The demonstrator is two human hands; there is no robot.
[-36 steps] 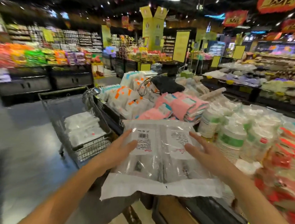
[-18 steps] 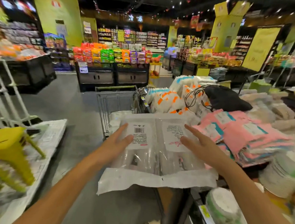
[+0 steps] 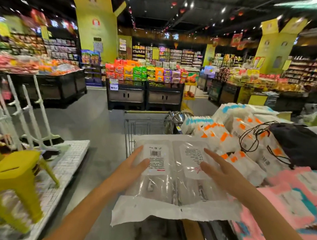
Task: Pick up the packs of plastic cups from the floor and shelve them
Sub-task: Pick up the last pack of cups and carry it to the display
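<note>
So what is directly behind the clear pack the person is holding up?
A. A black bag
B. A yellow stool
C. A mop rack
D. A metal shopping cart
D: the pack of plastic cups, held between the left hand and right hand, sits in front of the wire shopping cart; the yellow stool is off to the left.

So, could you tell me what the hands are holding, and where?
Both hands, left and right, hold the cup pack by its opposite sides.

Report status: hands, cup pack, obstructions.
Left hand and right hand flat on clear cup pack, carried chest-high. Shopping cart directly ahead. Display table already piled.
</note>
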